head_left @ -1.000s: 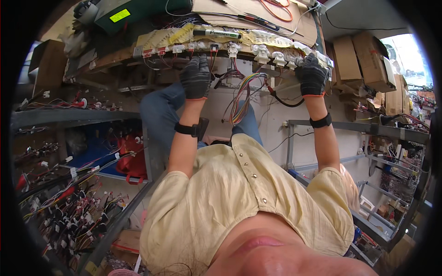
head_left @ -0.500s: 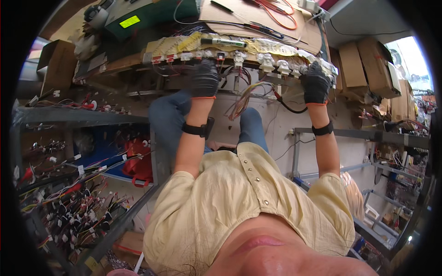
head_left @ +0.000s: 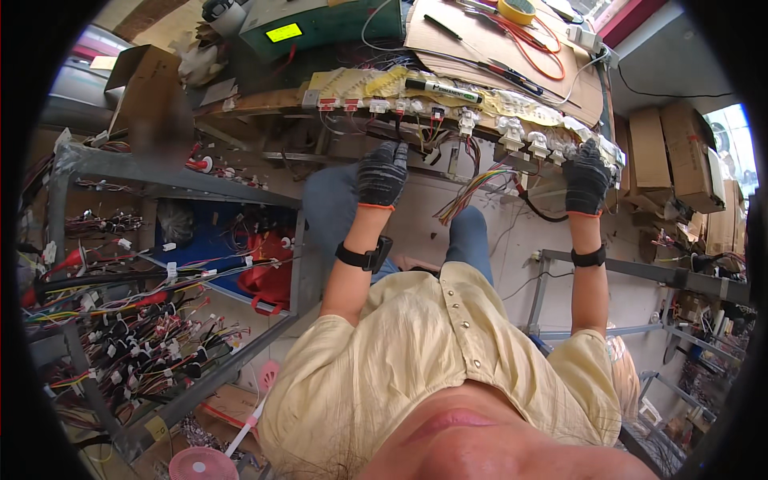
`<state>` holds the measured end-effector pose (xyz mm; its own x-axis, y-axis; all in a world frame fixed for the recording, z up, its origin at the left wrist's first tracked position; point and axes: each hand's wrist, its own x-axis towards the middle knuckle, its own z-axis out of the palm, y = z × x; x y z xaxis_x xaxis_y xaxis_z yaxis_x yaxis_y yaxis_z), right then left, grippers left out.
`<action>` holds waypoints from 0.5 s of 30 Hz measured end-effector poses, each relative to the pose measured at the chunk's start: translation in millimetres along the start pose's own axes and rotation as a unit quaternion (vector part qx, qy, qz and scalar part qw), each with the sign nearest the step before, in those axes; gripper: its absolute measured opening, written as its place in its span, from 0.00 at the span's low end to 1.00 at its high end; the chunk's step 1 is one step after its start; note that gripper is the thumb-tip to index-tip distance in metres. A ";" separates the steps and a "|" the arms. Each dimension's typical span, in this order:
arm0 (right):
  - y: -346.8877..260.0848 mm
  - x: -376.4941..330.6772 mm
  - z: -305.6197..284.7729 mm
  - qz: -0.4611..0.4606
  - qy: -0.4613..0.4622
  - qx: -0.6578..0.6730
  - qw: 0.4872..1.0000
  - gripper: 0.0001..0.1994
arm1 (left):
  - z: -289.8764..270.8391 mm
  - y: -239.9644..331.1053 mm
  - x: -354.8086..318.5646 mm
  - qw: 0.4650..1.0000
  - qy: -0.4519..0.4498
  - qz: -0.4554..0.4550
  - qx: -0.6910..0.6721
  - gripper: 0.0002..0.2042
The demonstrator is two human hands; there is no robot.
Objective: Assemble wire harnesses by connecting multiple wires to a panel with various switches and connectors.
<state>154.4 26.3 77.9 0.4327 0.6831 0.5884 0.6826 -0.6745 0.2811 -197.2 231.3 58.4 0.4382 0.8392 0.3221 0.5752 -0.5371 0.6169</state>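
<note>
My left hand (head_left: pixel 382 174), in a black-grey work glove, is just below the board's front edge. Its fingers are curled together at a dark wire (head_left: pixel 398 128) that hangs from the row of connectors; the fingertips are partly hidden. At the right end of the same row, my gloved right hand (head_left: pixel 588 178) is closed against the connectors, and what lies in its fingers is covered. Between the hands hangs a bundle of multicoloured wires (head_left: pixel 480 190), joined to a black sleeved cable (head_left: pixel 538 210) that runs toward my right hand. White connector housings (head_left: pixel 510 134) line the board edge.
A marker pen (head_left: pixel 442 90) lies along the taped board edge. Behind are a green box with a lit display (head_left: pixel 320 30), cardboard (head_left: pixel 424 32) and orange-red leads (head_left: pixel 534 40). Metal racks (head_left: pixel 160 170) with wire harnesses stand at my left, cartons (head_left: pixel 676 152) at my right.
My left hand has drawn back from the connector row toward me, and a dark wire now shows above it. My right hand stays at the row's right end. The whole view has shifted.
</note>
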 end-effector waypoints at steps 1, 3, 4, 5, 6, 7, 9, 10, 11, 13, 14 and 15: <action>3.7 -0.4 3.9 0.033 -0.070 0.024 0.997 0.18 | 0.6 0.1 0.0 1.000 0.000 0.002 -0.002 0.12; 9.1 -2.4 8.3 0.070 -0.139 0.043 0.987 0.27 | 4.7 0.1 -1.2 1.000 0.016 0.014 -0.015 0.12; 8.9 -3.9 9.9 0.059 -0.137 0.037 0.988 0.28 | 4.4 -3.4 -3.5 1.000 0.015 0.016 -0.015 0.12; 10.8 -4.7 12.2 0.048 -0.135 0.030 0.989 0.29 | 2.8 -8.6 -5.0 0.997 0.028 0.064 0.032 0.11; 13.4 -3.9 8.4 0.056 -0.137 0.021 0.989 0.29 | 4.0 -10.5 -5.5 0.990 0.037 0.116 0.071 0.10; 11.0 -0.3 1.6 0.022 -0.064 0.028 0.997 0.20 | -1.4 -6.5 -1.8 0.990 0.029 0.123 0.061 0.10; 12.6 6.3 -17.0 -0.040 -0.027 0.005 0.999 0.13 | -14.8 5.8 16.4 0.999 -0.034 0.034 -0.014 0.10; 11.8 12.1 -29.9 -0.067 -0.063 -0.018 0.996 0.13 | -20.8 19.2 29.8 0.998 -0.039 0.041 -0.019 0.10; 12.0 19.1 -56.4 -0.059 -0.087 -0.007 0.994 0.13 | -22.8 32.9 48.0 0.994 0.019 0.108 -0.015 0.11; 2.1 11.9 -85.6 -0.060 -0.007 0.024 0.998 0.13 | -9.8 33.0 85.2 0.980 0.055 0.185 0.046 0.15; -15.0 8.6 -93.9 -0.074 0.073 0.079 0.991 0.13 | -4.8 18.2 100.3 0.975 0.031 0.187 0.115 0.17; -28.3 -1.7 -101.7 -0.062 0.023 0.207 0.976 0.12 | -4.2 29.5 117.9 0.974 -0.013 0.200 0.111 0.15</action>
<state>74.5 15.8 146.0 0.3111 0.7327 0.6053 0.9120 -0.4093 0.0268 -131.5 314.7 117.7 0.6729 0.5590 0.4845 0.4893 -0.8275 0.2752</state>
